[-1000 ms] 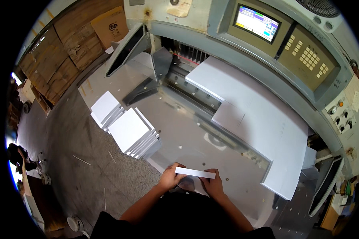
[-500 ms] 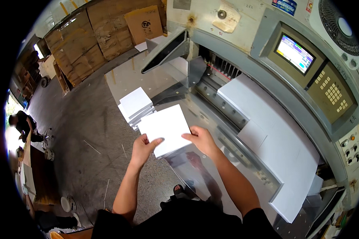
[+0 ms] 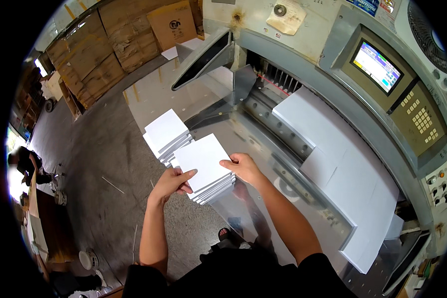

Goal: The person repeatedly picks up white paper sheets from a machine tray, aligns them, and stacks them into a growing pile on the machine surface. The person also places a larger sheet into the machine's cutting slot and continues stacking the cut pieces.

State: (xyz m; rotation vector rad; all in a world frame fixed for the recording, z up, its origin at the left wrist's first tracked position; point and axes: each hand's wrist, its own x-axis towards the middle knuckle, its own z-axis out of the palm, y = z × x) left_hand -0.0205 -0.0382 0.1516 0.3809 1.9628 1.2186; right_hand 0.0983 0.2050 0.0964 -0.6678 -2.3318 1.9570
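A block of white paper sheets point(image 3: 203, 161) lies on top of a layered pile of the same paper at the near left corner of the metal table. My left hand point(image 3: 173, 185) grips its left edge, thumb on top and fingers below. On its right edge, my right hand point(image 3: 241, 168) presses with the thumb on top and the fingers along the side. Just beyond, a second layered paper stack point(image 3: 167, 130) stands beside this pile. Large white paper piles point(image 3: 342, 166) rest to the right, under the cutting machine's front.
The grey paper cutting machine point(image 3: 303, 52) carries a lit screen point(image 3: 376, 66) and a keypad point(image 3: 418, 116). An angled guard point(image 3: 203, 59) sticks out at the far left of the metal table point(image 3: 278, 218). Cardboard boxes point(image 3: 129, 37) stand behind. Another person point(image 3: 31, 164) is at the far left.
The held block has come down onto the pile, whose layered edges now show beneath it. Both hands have shifted slightly left with it.
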